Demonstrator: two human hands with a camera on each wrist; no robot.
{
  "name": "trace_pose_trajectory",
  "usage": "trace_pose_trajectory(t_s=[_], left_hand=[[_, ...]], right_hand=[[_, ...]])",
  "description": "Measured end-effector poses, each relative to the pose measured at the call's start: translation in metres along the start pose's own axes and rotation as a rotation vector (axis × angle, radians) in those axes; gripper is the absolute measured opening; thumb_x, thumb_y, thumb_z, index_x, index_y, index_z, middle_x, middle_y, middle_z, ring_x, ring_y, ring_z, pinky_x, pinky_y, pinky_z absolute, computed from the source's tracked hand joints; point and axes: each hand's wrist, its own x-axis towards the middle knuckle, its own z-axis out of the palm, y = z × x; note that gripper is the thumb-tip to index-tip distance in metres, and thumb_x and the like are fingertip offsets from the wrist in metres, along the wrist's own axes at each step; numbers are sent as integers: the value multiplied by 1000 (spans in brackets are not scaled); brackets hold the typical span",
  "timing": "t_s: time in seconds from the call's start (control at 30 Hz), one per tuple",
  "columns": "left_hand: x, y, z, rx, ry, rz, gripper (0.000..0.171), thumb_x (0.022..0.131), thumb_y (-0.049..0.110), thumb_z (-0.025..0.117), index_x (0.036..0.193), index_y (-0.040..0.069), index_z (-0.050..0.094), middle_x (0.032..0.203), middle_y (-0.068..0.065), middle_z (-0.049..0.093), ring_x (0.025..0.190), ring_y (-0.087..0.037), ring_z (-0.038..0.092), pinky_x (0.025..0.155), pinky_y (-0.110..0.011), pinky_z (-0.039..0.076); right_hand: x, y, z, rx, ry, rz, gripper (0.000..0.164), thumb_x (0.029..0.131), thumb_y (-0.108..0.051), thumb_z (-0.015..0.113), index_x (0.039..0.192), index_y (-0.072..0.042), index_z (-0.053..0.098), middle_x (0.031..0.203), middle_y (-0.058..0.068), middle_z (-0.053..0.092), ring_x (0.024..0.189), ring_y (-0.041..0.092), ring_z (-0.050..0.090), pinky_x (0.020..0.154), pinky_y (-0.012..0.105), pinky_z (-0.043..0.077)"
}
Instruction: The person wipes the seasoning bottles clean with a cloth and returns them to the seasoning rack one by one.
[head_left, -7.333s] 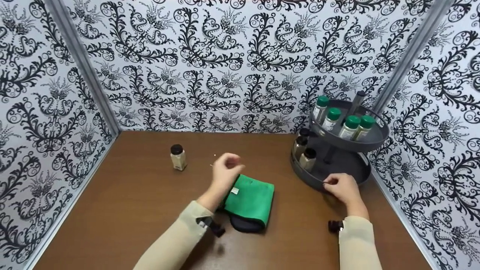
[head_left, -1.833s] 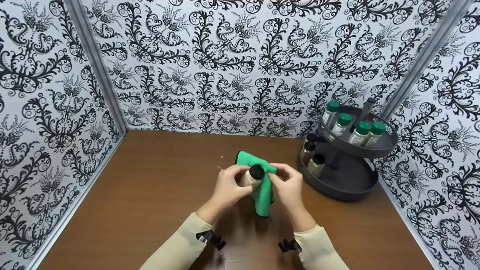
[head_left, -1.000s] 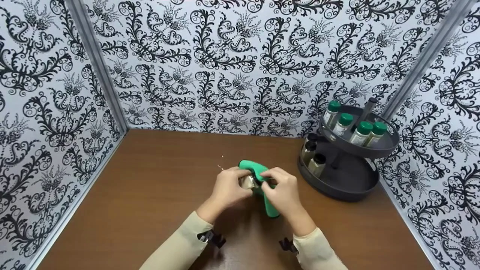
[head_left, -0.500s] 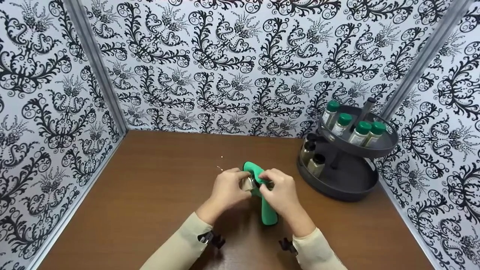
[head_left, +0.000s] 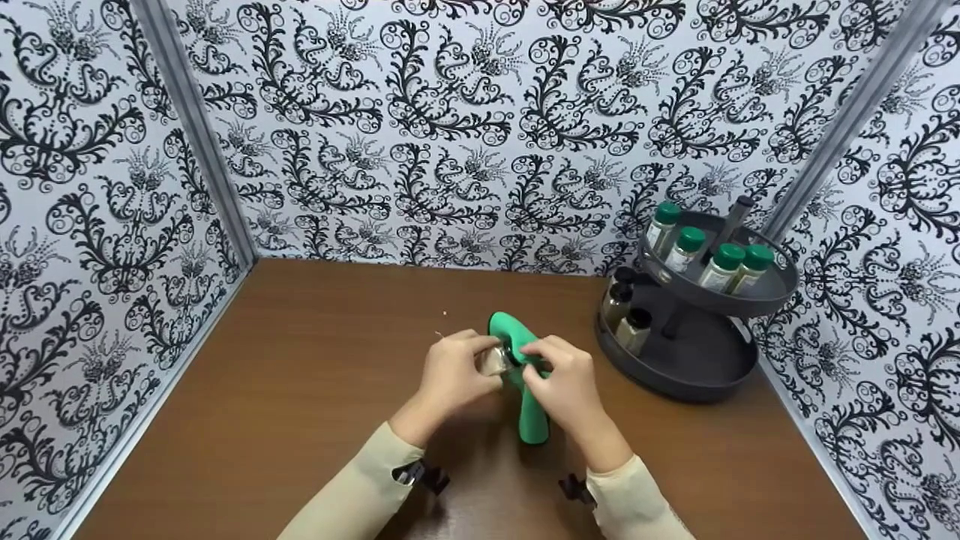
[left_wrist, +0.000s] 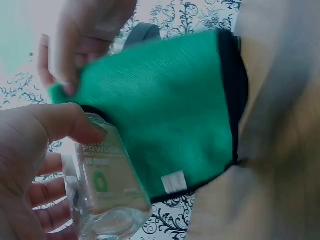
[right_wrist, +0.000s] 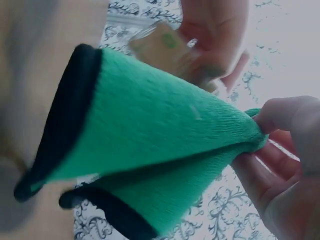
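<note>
While the left hand (head_left: pixel 452 373) grips a clear jar (left_wrist: pixel 112 215) – tilted, its black cap (head_left: pixel 512 354) turned toward the right hand (head_left: pixel 568 379) – that right hand pinches a green cloth (right_wrist: pixel 150 115), bunched where the fingers meet it. Edged in black and bearing a white tag (left_wrist: pixel 174 182), the cloth hangs over the brown table (head_left: pixel 322 390), touching the jar's capped end. POWDER can be read on the jar's label (left_wrist: pixel 112 170); the smaller print is blurred. Off to the right, a dark two-tier stand (head_left: pixel 709 301) carries four green-capped jars (head_left: pixel 726 257) above and black-capped jars (head_left: pixel 636 331) below. Pale specks (head_left: pixel 444 313) lie on the table beyond the left hand.
</note>
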Motion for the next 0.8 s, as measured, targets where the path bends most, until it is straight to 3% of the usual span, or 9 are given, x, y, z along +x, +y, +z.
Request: trace_pose_trajectory(t_s=[0.23,0.47,0.67,0.8], left_hand=[[-1,2,-1,25,-12,17,43,63,22,88,106,20,83,83,4,68,72,-14,59,63,-29,48],[-1,2,1,43,-22,7,45,63,24,90,108,21,83,87,3,71,77,-17,63,66,-32,51],[-1,1,1,77,-39,1,45,63,25,89,108,21,83,86,3,70,77,-18,64,65,-35,52],[0,3,-3,89,-31,12,47,63,26,90,109,21,84,87,3,71,78,-18,65,66,-36,53]], right_hand=[[-1,-2,0,-60,39,-85,26,74,9,76,92,-9,80,86,1,75,73,14,71,64,28,58],[-4,6,3,-105,-60,60,22,77,6,77,92,-9,79,86,3,76,74,17,72,65,32,59],[-2,0,1,-44,-26,-57,25,77,8,76,95,-8,79,88,4,75,76,16,72,65,31,60],[-2,9,2,-60,-72,-15,23,77,8,77,94,-8,79,88,4,75,79,18,74,67,32,62]])
